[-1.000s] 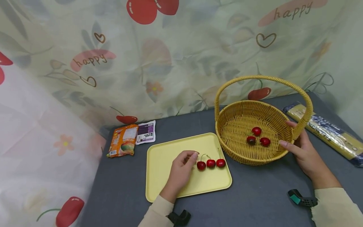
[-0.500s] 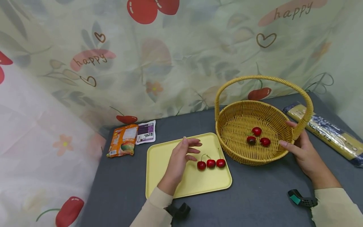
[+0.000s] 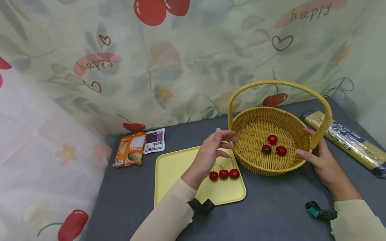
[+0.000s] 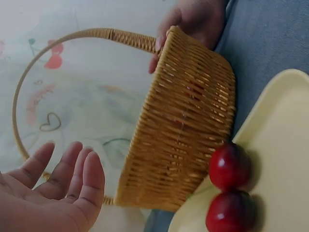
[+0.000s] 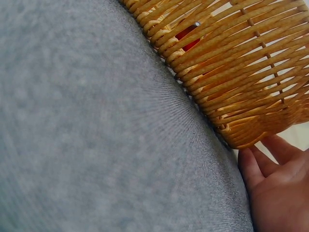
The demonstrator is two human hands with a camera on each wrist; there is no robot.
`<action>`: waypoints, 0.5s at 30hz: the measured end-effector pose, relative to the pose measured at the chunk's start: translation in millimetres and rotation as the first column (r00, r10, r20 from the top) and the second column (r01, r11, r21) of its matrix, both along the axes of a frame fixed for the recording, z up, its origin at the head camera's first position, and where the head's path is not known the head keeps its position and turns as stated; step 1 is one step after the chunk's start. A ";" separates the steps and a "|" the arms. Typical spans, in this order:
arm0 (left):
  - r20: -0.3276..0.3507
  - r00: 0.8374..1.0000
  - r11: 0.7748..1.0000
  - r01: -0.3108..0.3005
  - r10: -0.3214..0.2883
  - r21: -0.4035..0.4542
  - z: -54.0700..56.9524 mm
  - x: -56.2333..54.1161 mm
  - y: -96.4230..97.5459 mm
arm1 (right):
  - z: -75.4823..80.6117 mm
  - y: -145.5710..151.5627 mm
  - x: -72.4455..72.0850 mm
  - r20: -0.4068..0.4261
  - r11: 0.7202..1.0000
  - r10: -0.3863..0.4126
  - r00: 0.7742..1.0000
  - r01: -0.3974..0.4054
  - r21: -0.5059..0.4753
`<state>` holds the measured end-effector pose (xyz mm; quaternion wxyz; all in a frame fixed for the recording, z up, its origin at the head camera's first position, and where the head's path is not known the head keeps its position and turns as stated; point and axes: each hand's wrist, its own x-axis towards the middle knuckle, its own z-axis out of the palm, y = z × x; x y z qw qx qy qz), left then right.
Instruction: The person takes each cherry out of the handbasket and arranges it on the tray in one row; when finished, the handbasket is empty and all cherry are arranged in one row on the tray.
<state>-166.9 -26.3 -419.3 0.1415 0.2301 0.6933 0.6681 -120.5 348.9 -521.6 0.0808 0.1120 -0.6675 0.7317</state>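
A round wicker basket (image 3: 271, 169) with a tall hoop handle stands on the table, three red cherries (image 3: 272, 139) lying inside. My right hand (image 3: 324, 164) holds its right rim by the handle's foot, thumb over the inside and fingers outside. Over the yellow tray (image 3: 172, 174), my left hand (image 3: 211, 150) is raised with loosely spread fingers and nothing in them. Its fingertips come up to the basket's left rim; touch cannot be told. Three stemmed cherries (image 3: 223, 174) sit in a row on the tray's right side, two cherries (image 4: 230, 166) showing in the left wrist view.
An orange snack bag (image 3: 130, 149) and a purple and white packet (image 3: 155, 140) lie behind the tray at left. Right of the basket is a long clear-and-gold package (image 3: 346, 140). A printed curtain (image 3: 193, 67) hangs along the table's back edge.
My left hand has opened from its pinched pose over the tray, then lifted and moved right to the basket's left rim. The right hand, basket and cherries have stayed in place.
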 end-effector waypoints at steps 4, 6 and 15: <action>0.010 0.999 0.999 0.044 -0.044 -0.020 5.8 -8.6 20.2 | -1.0 1.0 0.3 0.001 1.000 -0.008 1.000 0.008 -0.007; 0.018 0.998 0.997 0.066 -0.065 -0.027 7.4 -13.5 30.3 | -1.4 1.3 0.7 0.001 1.000 -0.010 1.000 0.010 -0.009; 0.043 0.993 0.991 0.114 -0.112 -0.069 9.5 -35.6 66.4 | 0.1 -0.1 -0.1 0.006 1.000 -0.008 1.000 0.008 0.013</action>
